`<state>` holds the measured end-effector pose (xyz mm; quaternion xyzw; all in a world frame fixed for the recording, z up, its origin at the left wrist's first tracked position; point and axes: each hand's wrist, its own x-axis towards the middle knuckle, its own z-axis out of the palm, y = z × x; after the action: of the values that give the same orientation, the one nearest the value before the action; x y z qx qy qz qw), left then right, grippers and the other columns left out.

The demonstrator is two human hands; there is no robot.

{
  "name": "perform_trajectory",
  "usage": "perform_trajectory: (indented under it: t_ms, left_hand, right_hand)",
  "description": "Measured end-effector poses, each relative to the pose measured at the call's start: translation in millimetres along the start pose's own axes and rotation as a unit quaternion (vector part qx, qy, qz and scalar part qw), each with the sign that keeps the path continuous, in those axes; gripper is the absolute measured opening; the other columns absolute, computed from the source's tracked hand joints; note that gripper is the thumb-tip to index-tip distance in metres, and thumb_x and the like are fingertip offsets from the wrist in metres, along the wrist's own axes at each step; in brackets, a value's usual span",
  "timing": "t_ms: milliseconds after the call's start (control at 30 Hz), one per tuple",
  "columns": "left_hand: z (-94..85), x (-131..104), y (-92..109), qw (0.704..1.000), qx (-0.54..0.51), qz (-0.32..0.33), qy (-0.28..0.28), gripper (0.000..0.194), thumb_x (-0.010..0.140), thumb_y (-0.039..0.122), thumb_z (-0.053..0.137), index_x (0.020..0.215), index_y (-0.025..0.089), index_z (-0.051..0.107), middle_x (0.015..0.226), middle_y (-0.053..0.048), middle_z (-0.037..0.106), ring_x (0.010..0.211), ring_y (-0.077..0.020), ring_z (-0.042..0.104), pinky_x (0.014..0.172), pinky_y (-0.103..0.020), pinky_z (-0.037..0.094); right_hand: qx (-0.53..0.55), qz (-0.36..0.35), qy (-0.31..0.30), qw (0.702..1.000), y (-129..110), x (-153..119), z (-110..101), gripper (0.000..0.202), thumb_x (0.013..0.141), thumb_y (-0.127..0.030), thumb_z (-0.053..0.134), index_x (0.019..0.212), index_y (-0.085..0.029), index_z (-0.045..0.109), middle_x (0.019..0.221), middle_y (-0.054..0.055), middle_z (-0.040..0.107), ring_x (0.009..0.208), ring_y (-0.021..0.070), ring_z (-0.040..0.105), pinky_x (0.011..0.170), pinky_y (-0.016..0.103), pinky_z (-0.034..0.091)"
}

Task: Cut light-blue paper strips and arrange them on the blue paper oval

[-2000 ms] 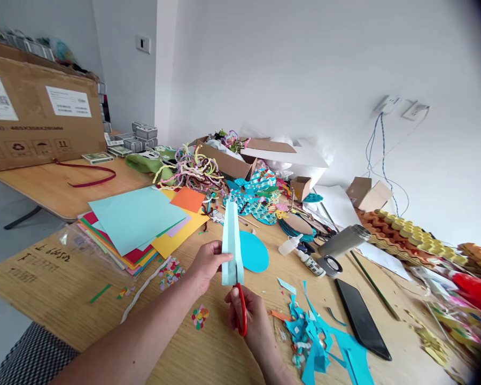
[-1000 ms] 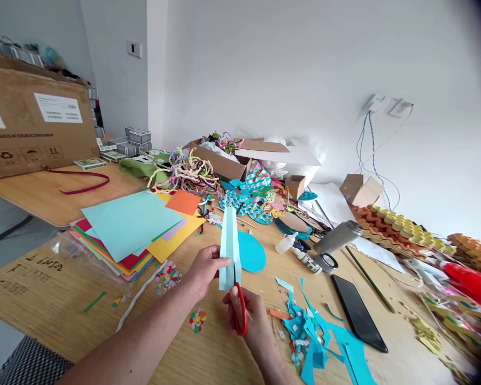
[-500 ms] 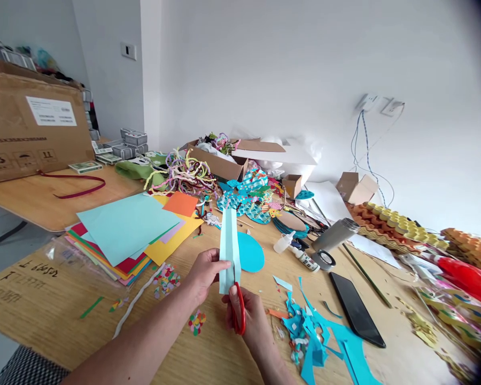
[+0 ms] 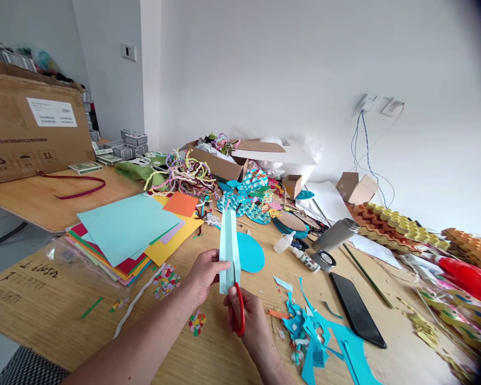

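My left hand [image 4: 205, 272] pinches a long pale-blue paper strip [image 4: 228, 243] by its left edge, thumb on top. The strip points away from me above the table and carries a lengthwise crease or cut line. Red-handled scissors [image 4: 240, 313] are in my right hand [image 4: 250, 321], fingers wrapped around the handles. Their blades lie along the near right part of the strip, partly hidden by the paper. Just beyond, to the right of the strip, a blue paper oval [image 4: 251, 252] rests on the table.
Coloured paper sheets [image 4: 128, 227] are stacked on the left. Blue paper scraps [image 4: 315, 334] and a black phone [image 4: 357, 310] lie at right. Behind them are a glue bottle [image 4: 284, 243], a grey flask [image 4: 336, 234] and egg cartons [image 4: 396, 227]. Paper dots [image 4: 197, 323] lie near my hands.
Almost nothing differs. The scissors and my right hand have shifted very slightly, while my left hand keeps its pinch on the strip.
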<state>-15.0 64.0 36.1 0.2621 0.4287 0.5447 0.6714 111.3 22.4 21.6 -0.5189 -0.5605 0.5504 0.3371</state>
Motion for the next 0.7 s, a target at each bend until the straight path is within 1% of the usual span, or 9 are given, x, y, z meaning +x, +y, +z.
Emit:
perform_trajectory:
  t_ms: [167,267,433,567,700]
  left_hand:
    - [-2.6,2.2,3.9,1.000,0.005,0.001,0.011,0.030,0.054,0.030,0.076,0.077,0.013,0.066,0.067,-0.004,0.068,0.058,-0.0161,0.061,0.052,-0.026,0.046]
    - [-4.2,3.5,5.6,1.000,0.004,0.005,0.019,0.030,0.053,0.027,0.077,0.076,0.014,0.066,0.066,-0.003,0.068,0.056,-0.0148,0.060,0.053,-0.026,0.046]
    - [-3.7,2.6,3.9,1.000,0.004,-0.001,0.016,0.029,0.050,0.024,0.078,0.074,0.014,0.065,0.065,-0.003,0.068,0.054,-0.0145,0.060,0.054,-0.026,0.046]
    - [-1.9,1.4,2.5,1.000,0.004,-0.009,0.010,0.028,0.050,0.023,0.078,0.073,0.015,0.064,0.067,-0.004,0.069,0.056,-0.0155,0.061,0.056,-0.027,0.047]
    - [-0.5,0.4,1.7,1.000,0.009,-0.007,0.007,0.025,0.051,0.023,0.076,0.072,0.015,0.064,0.067,-0.004,0.069,0.056,-0.0159,0.061,0.055,-0.027,0.047]
  right_hand:
    - [0.003,0.014,-0.014,1.000,2.4,1.6,0.1,0.067,0.069,-0.082,0.043,0.065,-0.016,0.052,0.039,-0.005,0.044,0.032,0.0075,0.039,0.035,0.020,0.025]
    - [-0.009,0.018,-0.025,1.000,4.3,2.0,-0.7,0.068,0.070,-0.082,0.042,0.067,-0.015,0.053,0.039,-0.005,0.044,0.032,0.0077,0.039,0.035,0.020,0.025]
    - [-0.029,0.003,-0.045,0.999,1.0,0.1,-4.4,0.067,0.076,-0.079,0.039,0.074,-0.014,0.057,0.038,-0.005,0.045,0.034,0.0085,0.040,0.037,0.021,0.023]
    - [-0.025,0.003,-0.050,0.998,-2.1,-1.2,-6.0,0.067,0.077,-0.078,0.040,0.077,-0.014,0.058,0.040,-0.004,0.048,0.034,0.0081,0.038,0.039,0.021,0.024]
    - [-0.014,0.010,-0.046,0.999,-3.1,-2.0,-5.8,0.065,0.078,-0.077,0.040,0.075,-0.014,0.059,0.041,-0.004,0.049,0.035,0.0080,0.038,0.040,0.021,0.024]
